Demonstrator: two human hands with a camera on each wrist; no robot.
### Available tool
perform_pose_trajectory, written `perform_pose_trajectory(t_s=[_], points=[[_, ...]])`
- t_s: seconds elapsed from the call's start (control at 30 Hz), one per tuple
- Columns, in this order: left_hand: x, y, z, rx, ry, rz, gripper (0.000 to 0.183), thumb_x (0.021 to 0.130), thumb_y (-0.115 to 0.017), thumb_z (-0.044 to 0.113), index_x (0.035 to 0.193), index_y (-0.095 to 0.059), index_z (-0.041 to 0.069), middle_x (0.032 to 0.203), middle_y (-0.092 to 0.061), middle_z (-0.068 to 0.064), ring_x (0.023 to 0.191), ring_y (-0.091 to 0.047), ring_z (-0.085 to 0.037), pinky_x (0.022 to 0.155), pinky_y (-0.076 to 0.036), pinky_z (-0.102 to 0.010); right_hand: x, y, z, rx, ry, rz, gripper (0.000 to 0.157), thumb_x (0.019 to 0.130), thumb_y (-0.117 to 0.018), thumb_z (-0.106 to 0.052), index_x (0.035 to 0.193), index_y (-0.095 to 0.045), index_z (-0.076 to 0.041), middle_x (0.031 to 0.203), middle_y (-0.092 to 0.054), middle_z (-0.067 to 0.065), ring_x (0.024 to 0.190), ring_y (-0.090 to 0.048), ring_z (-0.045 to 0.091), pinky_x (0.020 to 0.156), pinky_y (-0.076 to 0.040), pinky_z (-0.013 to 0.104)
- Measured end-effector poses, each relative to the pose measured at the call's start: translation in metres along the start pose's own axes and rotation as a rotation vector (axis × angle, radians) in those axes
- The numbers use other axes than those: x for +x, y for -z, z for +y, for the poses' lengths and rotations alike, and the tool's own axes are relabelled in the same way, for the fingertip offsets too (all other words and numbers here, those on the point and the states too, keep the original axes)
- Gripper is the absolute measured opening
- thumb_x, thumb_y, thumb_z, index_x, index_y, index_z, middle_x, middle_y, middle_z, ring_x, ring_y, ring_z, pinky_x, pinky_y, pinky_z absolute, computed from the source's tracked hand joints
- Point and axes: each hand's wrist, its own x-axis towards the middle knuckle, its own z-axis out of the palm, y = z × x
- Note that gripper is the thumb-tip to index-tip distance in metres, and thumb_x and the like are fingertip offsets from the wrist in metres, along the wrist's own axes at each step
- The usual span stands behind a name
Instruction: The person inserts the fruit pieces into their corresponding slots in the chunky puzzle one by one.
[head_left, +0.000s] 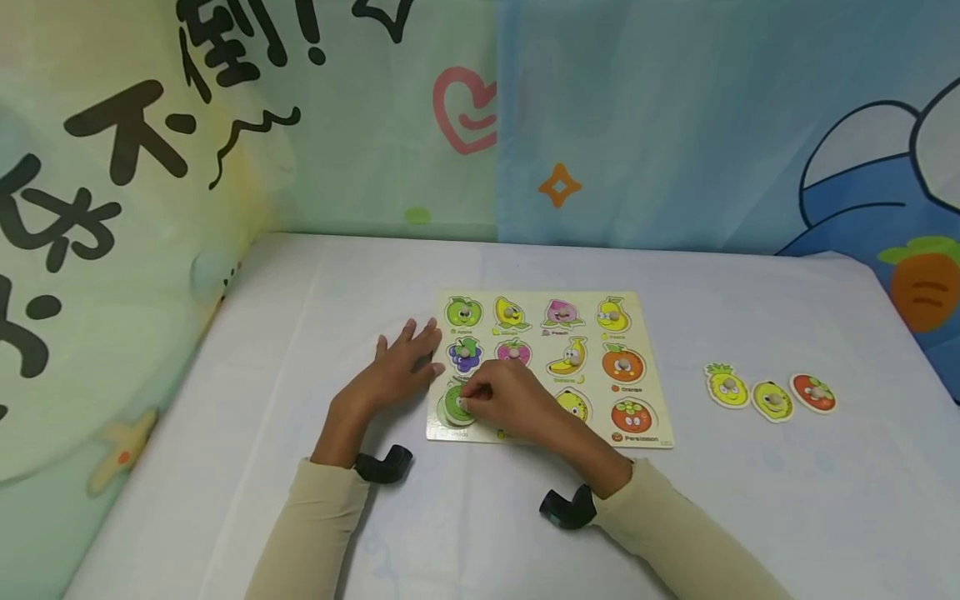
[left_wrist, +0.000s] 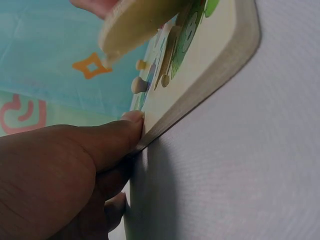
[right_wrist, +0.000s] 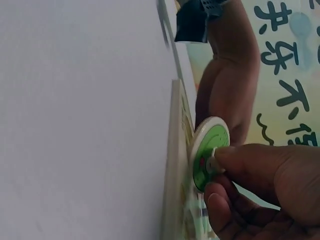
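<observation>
Between thumb and fingertips, my right hand (head_left: 513, 402) pinches the small knob of a round green puzzle piece (right_wrist: 217, 133) with a fruit picture on it. The piece is tilted over the lower left corner of the wooden puzzle board (head_left: 540, 433), close above its green printed spot (left_wrist: 185, 42). My left hand (head_left: 397, 367) rests beside the board, fingers spread, thumb tip at its left edge. Several knobbed fruit pieces sit in the board, among them an orange (head_left: 623, 364), a banana (head_left: 567, 357) and grapes (head_left: 465, 355). Part of the bottom row is hidden by my right hand.
To the right of the board lie three loose pieces on the white cloth: a pineapple (head_left: 727, 388), a round yellow fruit (head_left: 772, 402) and a red one (head_left: 813, 393). A printed curtain (head_left: 645, 125) closes off the table's back and left side.
</observation>
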Motion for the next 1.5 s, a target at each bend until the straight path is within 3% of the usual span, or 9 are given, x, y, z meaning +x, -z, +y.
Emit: perform_pose_trajectory(t_s=[0.8, 1.17, 1.5], points=[[-0.002, 0.006, 0.003, 0.005, 0.02, -0.008, 0.063, 0.1, -0.054, 0.03, 0.154, -0.025, 0.013, 0.16, -0.014, 0.001, 0.148, 0.003, -0.025, 0.114, 0.007, -0.054, 0.005, -0.014, -0.015, -0.11, -0.094, -0.003, 0.006, 0.084, -0.076, -0.007, 0.09, -0.078, -0.005, 0.081, -0.067, -0.001, 0.075, -0.057, 0.009, 0.067, -0.049, 0.023], [0.0, 0.004, 0.002, 0.011, 0.008, -0.006, 0.063, 0.1, -0.054, 0.03, 0.154, -0.026, 0.011, 0.16, -0.015, -0.001, 0.148, 0.002, -0.027, 0.114, 0.007, -0.056, 0.008, -0.015, -0.008, -0.08, -0.056, -0.022, 0.007, 0.083, -0.076, -0.006, 0.09, -0.078, -0.006, 0.082, -0.069, -0.003, 0.076, -0.058, 0.006, 0.067, -0.05, 0.021], [0.002, 0.0, 0.0, 0.014, 0.016, -0.011, 0.063, 0.101, -0.053, 0.031, 0.154, -0.025, 0.013, 0.16, -0.014, 0.001, 0.148, 0.003, -0.024, 0.114, 0.008, -0.055, 0.006, -0.009, -0.011, -0.061, -0.074, -0.073, 0.01, 0.084, -0.075, -0.007, 0.094, -0.077, -0.006, 0.085, -0.07, -0.003, 0.075, -0.056, 0.007, 0.065, -0.049, 0.023]])
